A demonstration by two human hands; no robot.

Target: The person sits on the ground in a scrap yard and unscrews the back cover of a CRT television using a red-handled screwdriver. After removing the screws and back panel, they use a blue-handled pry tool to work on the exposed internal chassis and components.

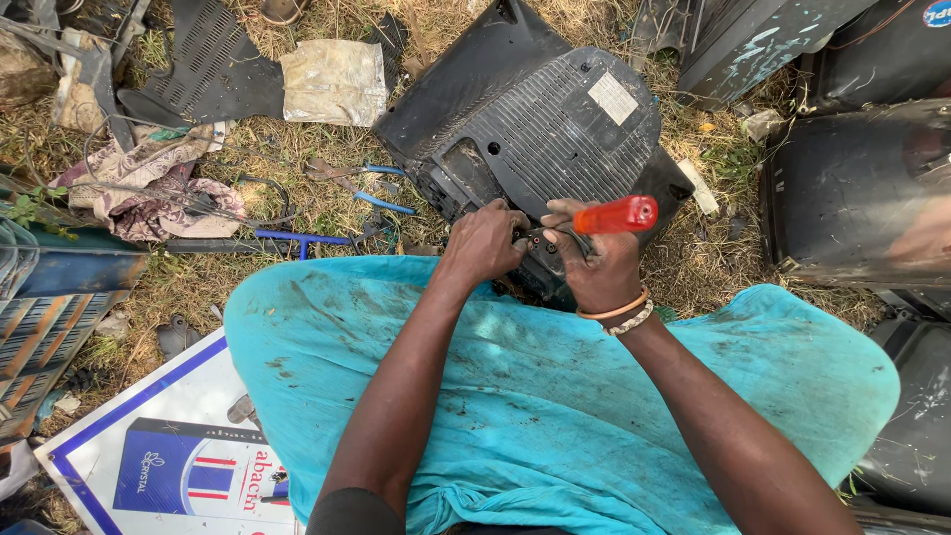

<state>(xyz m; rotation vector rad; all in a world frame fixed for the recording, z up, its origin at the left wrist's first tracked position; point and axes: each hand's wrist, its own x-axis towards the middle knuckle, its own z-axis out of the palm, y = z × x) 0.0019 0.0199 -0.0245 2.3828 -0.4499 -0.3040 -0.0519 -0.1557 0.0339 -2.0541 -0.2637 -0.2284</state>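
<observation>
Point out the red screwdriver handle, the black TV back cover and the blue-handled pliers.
red screwdriver handle (616, 214), head view, middle of handle.
black TV back cover (540, 124), head view, ribbed vent area.
blue-handled pliers (381, 203), head view, lower blue handle.

Light: bright, hard daylight from above
Shadows: short and dark, under the black television casing (535, 129)
Glare: pale cloth left of the casing nearly washes out
Focus: sharp at the casing — edges bend outward

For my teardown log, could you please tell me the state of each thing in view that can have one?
Black plastic television back cover: off its set, lying on grass.
Red-handled screwdriver: held in right hand.
Left hand: gripping the cover's near edge.
Blue-handled pliers: lying unused.
Turquoise cloth: spread over lap, soiled.
</observation>
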